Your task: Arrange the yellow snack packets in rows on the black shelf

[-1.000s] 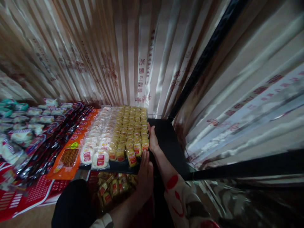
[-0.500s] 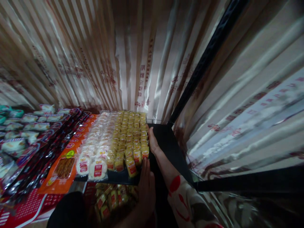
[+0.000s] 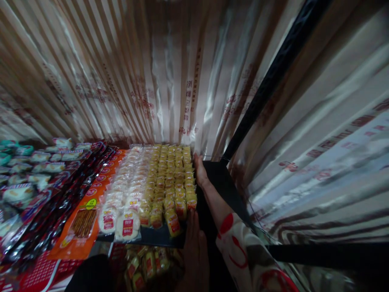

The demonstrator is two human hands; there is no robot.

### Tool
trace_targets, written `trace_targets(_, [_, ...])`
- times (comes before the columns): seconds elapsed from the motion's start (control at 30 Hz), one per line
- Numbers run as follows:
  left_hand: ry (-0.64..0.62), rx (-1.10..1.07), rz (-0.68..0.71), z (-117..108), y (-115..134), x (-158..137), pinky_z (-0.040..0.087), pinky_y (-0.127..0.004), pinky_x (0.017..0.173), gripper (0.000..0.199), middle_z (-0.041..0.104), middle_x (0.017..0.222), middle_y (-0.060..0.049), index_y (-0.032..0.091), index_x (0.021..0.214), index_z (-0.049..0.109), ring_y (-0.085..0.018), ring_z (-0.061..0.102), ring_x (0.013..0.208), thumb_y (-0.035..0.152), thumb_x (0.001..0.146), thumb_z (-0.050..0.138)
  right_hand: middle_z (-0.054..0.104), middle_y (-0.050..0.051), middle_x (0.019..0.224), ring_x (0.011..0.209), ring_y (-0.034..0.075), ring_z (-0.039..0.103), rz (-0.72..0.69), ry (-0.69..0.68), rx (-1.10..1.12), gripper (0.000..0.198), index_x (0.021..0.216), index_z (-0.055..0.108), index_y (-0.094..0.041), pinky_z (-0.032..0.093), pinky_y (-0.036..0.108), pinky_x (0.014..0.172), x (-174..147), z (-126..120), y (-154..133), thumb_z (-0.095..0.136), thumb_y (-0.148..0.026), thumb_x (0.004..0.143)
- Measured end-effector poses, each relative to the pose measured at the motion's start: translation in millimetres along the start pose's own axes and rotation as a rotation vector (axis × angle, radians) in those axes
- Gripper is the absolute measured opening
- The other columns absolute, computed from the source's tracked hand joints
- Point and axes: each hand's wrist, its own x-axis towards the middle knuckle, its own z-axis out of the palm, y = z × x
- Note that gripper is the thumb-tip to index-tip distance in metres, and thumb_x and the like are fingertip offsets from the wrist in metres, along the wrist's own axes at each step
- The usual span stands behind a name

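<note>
Rows of yellow-wrapped snack packets point(image 3: 172, 174) stood close together on a black shelf point(image 3: 217, 180), toward its right end, flanked by both hands. The right hand point(image 3: 201, 172) lay along the rightmost row, its palm side toward the packets and its fingers extended, gripping nothing; the sleeve point(image 3: 240, 247) on that arm bore a red print. The left hand point(image 3: 196, 251), straight and flat with its fingers pressed together, met the front of the same row at the fingertips and pinched nothing. One yellow packet point(image 3: 173, 224) leaned out of line at the front edge. To the left followed round white rice crackers point(image 3: 127, 224) in clear wrappers, an orange bag of stick snacks point(image 3: 82, 227), glossy dark packages point(image 3: 69, 196) and white snack packets point(image 3: 18, 194). Below the shelf lay further yellow packs point(image 3: 148, 263), partly in shadow, and at lower left a red perforated basket point(image 3: 33, 271). A pleated, printed curtain point(image 3: 170, 81) hung behind, crossed by a slanting black post point(image 3: 267, 83).
</note>
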Motion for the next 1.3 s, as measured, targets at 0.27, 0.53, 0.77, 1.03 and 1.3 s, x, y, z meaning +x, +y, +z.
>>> trace_targets(0.27, [-0.018,0.041,0.015,-3,-1,-1,0.019,-0.034,0.12,0.053,0.022,0.154,-0.004,0.017,0.145,0.033,-0.018,0.019,0.143,0.038,0.098,0.024,0.062,0.004,0.126,0.128,0.022,0.048,0.025,-0.064,-0.033,0.067,0.122,0.06,-0.024,0.036,0.046,0.109,4,5,-7,0.027,-0.07,0.086])
trace_targets(0.53, [-0.053,0.228,0.105,-12,17,-1,0.022,-0.041,0.119,0.052,0.027,0.152,-0.011,0.009,0.143,0.036,-0.021,0.022,0.142,0.031,0.097,0.024,0.055,0.0,0.135,0.136,0.016,0.037,-0.11,0.147,0.033,0.056,0.101,0.066,-0.024,0.026,0.041,0.115,-64,-31,-14,0.026,-0.061,0.09])
trace_targets(0.77, [-0.011,0.278,0.136,-10,17,-1,0.023,-0.038,0.118,0.049,0.03,0.151,-0.01,0.011,0.14,0.039,-0.018,0.024,0.141,0.027,0.096,0.026,0.057,0.007,0.131,0.127,0.024,0.047,-0.119,0.185,-0.02,0.05,0.103,0.064,-0.023,0.041,0.047,0.103,-164,-54,-13,0.038,-0.063,0.087])
trace_targets(1.03, [-0.031,0.324,0.338,-18,11,-1,0.027,-0.044,0.116,0.049,0.032,0.15,-0.015,0.006,0.136,0.041,-0.021,0.024,0.142,0.026,0.094,0.025,0.058,0.008,0.13,0.123,0.025,0.051,0.002,0.093,-0.177,0.057,0.104,0.067,-0.023,0.038,0.043,0.105,-207,-56,8,0.043,-0.068,0.081])
trace_targets(1.3, [-0.235,0.328,0.345,-59,12,-40,0.038,-0.037,0.109,0.04,0.056,0.131,-0.013,0.012,0.123,0.054,-0.019,0.047,0.126,0.015,0.087,0.035,0.064,0.011,0.119,0.111,0.025,0.058,-0.149,0.113,-0.344,0.053,0.105,0.066,-0.018,0.046,0.041,0.092,-244,-45,16,0.045,-0.062,0.083])
